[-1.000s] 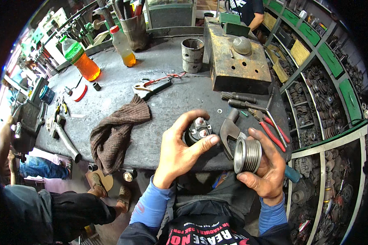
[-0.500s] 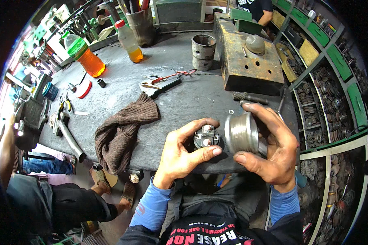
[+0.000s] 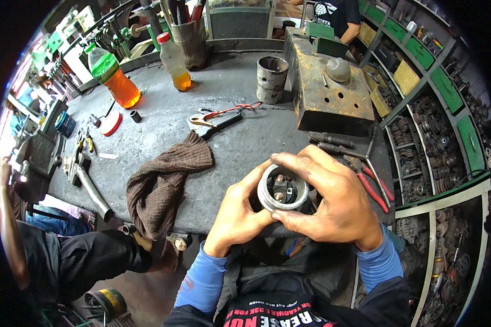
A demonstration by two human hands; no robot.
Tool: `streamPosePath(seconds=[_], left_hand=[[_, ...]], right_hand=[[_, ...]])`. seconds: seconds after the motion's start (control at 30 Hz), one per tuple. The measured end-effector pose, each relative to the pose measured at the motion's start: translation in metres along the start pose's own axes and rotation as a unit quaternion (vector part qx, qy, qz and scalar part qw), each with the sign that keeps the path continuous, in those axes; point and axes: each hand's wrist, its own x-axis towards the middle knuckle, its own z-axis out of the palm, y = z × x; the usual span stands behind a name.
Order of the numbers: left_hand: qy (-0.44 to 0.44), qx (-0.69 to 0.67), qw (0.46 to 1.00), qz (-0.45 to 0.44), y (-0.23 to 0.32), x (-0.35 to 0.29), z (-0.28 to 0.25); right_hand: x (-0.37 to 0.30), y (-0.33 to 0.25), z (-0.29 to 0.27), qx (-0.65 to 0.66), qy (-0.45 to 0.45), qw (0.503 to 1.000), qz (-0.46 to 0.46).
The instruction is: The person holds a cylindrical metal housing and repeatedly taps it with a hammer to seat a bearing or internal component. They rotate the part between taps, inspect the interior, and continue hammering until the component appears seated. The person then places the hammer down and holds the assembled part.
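Note:
Over the near edge of the workbench, my right hand (image 3: 335, 204) is wrapped round a short, open metal cylinder (image 3: 264, 197), thumb and fingers at its rim. Inside the ring shows a black round part (image 3: 289, 192) with two metal studs on its face. My left hand (image 3: 235, 213) is closed at the left side of the pair, its fingertips mostly hidden behind the cylinder. Whether the left fingers press on the black part or on the cylinder wall is hard to see; how deep the black part sits is hidden.
A brown knit cloth (image 3: 161, 182) lies left of my hands, with a clamp (image 3: 215, 121) behind it. Red-handled pliers (image 3: 372, 188) are at the right. Bottles (image 3: 114, 82), a metal cup (image 3: 271, 82) and a rusty metal block (image 3: 333, 103) stand farther back. A co-worker's leg (image 3: 93, 256) is at left.
My right hand has brought the cylinder left and turned its opening upward, so it now surrounds the black part that my left hand held separately. The pliers at right have come into view.

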Motion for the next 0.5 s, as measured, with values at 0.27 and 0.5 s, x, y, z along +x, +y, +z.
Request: streamPosePath(seconds=[0.27,0.5], left_hand=[[-0.022,-0.01,0.999,-0.046,-0.002,0.001,-0.007],[-0.088,-0.071,0.994,0.011,0.012,0.004,-0.015]], right_hand=[[0.002,0.002,0.0,0.026,-0.001,1.0,0.012],[-0.003,0.004,0.002,0.015,0.012,1.0,0.014]])
